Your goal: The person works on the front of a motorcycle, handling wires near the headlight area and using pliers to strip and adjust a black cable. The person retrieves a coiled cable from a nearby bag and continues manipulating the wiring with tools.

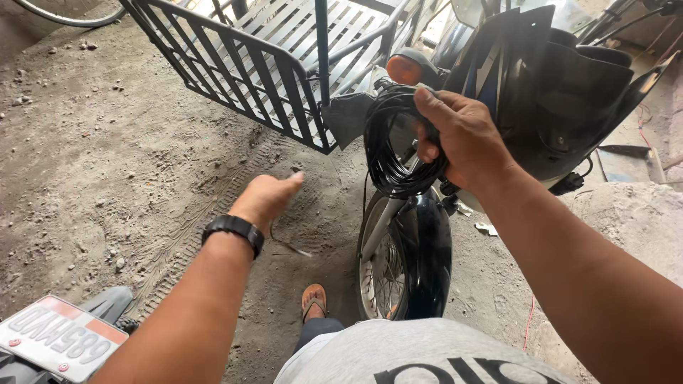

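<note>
**Coil of black cable held up beside a motorcycle**

Right of centre, the right hand [462, 139] is closed around a coil of black cable [390, 149], gripping its right side; the loops hang to the left of the fingers, above the motorcycle's front wheel [398, 263]. A thin strand trails down from the coil. The left hand [267, 199], wearing a black wristwatch [233, 231], reaches out over the dirt floor [107, 156] at centre, holding nothing, well apart from the coil; its fingers are too foreshortened to tell how far they are curled. A dark metal sidecar grille [242, 64] fills the upper middle.

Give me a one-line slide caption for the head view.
Right hand holds a black wire coil above a motorcycle's front wheel; left hand reaches out empty.
</note>
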